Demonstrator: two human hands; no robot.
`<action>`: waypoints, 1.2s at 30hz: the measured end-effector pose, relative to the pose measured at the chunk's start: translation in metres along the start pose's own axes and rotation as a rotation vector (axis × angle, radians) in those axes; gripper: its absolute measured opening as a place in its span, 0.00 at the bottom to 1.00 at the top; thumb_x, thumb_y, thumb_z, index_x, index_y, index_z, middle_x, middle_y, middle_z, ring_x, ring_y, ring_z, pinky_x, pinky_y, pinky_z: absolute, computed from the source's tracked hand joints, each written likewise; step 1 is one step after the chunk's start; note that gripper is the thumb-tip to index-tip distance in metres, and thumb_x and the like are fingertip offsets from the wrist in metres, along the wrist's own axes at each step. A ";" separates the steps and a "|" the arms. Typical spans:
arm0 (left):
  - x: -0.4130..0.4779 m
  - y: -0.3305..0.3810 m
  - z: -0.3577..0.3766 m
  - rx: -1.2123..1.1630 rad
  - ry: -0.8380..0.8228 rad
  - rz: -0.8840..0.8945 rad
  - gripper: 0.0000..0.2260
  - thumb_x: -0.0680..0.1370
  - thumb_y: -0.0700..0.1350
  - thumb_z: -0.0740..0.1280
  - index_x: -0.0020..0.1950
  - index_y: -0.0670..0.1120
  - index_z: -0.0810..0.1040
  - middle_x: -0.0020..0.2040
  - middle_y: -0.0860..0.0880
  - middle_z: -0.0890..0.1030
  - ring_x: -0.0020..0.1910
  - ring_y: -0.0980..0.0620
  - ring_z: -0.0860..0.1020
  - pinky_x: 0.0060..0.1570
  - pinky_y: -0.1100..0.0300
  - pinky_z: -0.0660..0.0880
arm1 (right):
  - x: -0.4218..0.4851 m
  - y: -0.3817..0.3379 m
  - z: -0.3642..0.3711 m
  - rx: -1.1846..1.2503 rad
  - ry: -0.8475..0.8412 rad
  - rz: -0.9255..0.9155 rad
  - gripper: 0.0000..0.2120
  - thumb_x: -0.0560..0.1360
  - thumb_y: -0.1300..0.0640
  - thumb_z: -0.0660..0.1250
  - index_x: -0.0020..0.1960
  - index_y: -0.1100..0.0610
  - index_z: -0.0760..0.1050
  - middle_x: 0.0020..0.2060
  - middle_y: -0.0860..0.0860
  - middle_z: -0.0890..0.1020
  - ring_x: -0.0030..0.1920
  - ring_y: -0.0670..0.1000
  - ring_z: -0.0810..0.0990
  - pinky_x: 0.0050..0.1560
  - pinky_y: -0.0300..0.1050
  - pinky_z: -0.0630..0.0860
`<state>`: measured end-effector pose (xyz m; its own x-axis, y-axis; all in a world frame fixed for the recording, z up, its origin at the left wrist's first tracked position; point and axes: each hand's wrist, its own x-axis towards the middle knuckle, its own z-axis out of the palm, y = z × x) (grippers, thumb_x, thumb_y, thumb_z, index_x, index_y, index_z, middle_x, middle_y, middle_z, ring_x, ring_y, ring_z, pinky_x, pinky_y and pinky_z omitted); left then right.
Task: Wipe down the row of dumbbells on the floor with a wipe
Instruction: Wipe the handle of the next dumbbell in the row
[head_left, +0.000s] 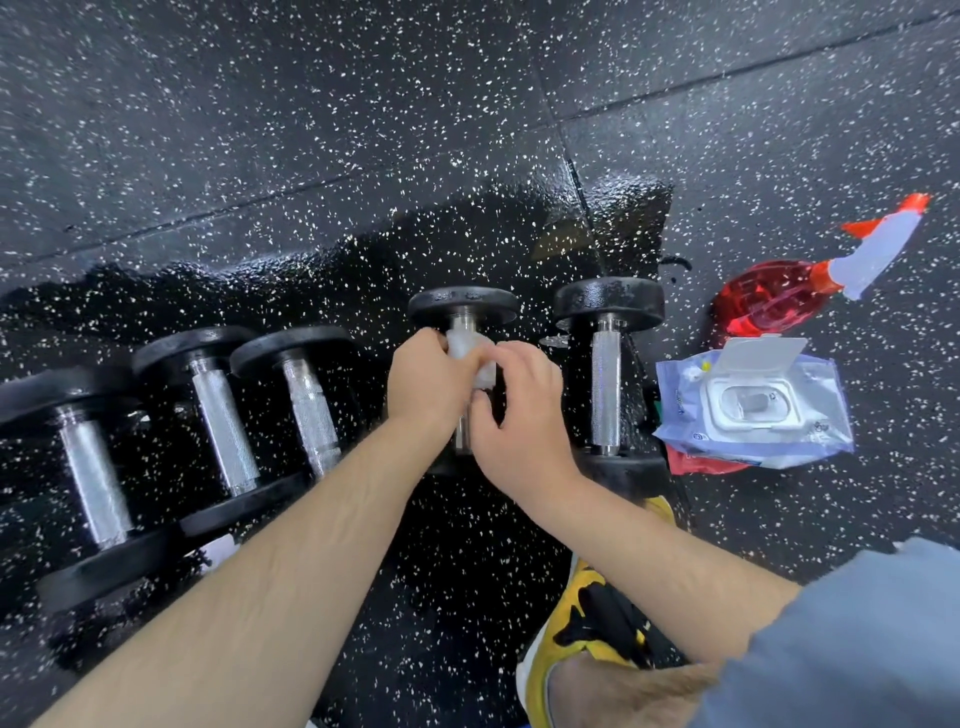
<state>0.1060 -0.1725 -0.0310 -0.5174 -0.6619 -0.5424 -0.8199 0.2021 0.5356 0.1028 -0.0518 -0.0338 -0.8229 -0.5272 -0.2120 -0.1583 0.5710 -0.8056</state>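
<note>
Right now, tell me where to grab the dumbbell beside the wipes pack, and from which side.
Take the rightmost dumbbell by its knurled steel handle, coming from above. It lies flat on the floor with the handle bare between its two black heads, and the wipes pack crowds its right side, so overhead looks like the open way in.

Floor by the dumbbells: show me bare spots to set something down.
Bare: the gap between the third dumbbell and the held dumbbell; the floor beyond the row. Crowded: the right dumbbell, wipe pack and spray bottle cluster close; the left three nearly touch.
</note>
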 end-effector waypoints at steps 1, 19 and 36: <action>-0.005 -0.004 -0.001 0.007 -0.010 0.011 0.09 0.78 0.50 0.68 0.42 0.46 0.76 0.36 0.54 0.77 0.33 0.57 0.73 0.28 0.62 0.62 | 0.001 -0.003 0.001 -0.049 -0.017 -0.026 0.15 0.76 0.62 0.60 0.62 0.57 0.75 0.62 0.49 0.72 0.64 0.49 0.66 0.66 0.30 0.59; -0.045 -0.040 0.016 -0.316 0.051 0.137 0.13 0.85 0.40 0.55 0.66 0.46 0.74 0.62 0.54 0.73 0.59 0.63 0.70 0.61 0.75 0.63 | 0.046 -0.004 0.007 0.253 -0.173 0.537 0.16 0.83 0.54 0.52 0.52 0.59 0.78 0.47 0.55 0.82 0.46 0.53 0.80 0.50 0.52 0.77; -0.048 -0.034 0.011 -0.439 -0.013 0.087 0.18 0.79 0.35 0.58 0.67 0.47 0.73 0.62 0.51 0.74 0.54 0.63 0.76 0.49 0.70 0.75 | 0.025 -0.003 -0.003 0.005 -0.177 0.480 0.18 0.68 0.46 0.76 0.47 0.56 0.72 0.39 0.49 0.81 0.39 0.51 0.79 0.37 0.48 0.74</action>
<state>0.1563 -0.1395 -0.0300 -0.5854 -0.6460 -0.4898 -0.5932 -0.0705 0.8020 0.0806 -0.0650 -0.0349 -0.6972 -0.3048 -0.6489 0.2183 0.7719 -0.5971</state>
